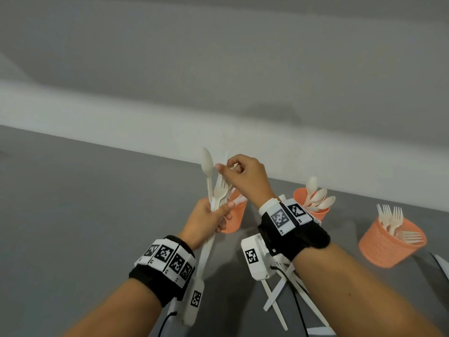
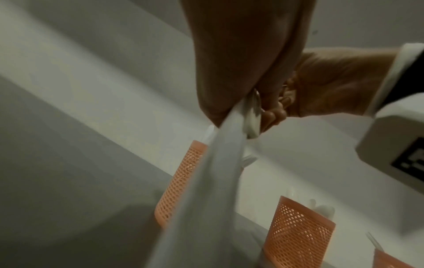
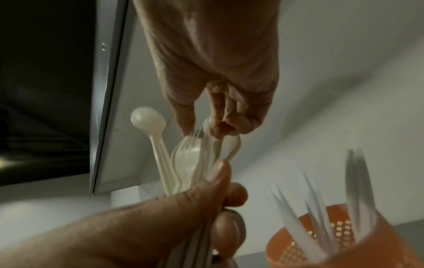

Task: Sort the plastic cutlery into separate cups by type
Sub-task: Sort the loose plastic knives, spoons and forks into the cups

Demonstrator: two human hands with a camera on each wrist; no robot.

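My left hand [image 1: 222, 210] grips a bundle of white plastic cutlery [image 1: 217, 190] upright by the handles. A spoon [image 1: 207, 164] stands tallest, with forks [image 1: 220, 187] beside it. My right hand [image 1: 222, 167] reaches over the top and pinches one thin piece [image 1: 226, 156] between thumb and forefinger; its type is unclear. The right wrist view shows those fingertips [image 3: 214, 129] among the fork tines, above the left hand [image 3: 195, 199]. Three orange mesh cups stand on the grey table: one with knives [image 1: 234, 215] behind the bundle, one with spoons [image 1: 313, 207], one with forks [image 1: 388, 244].
Loose white cutlery [image 1: 277, 300] lies crossed on the table [image 1: 73, 203] under my right forearm. A pale wall [image 1: 218, 81] runs right behind the cups. Another white piece [image 1: 442, 263] shows at the right edge.
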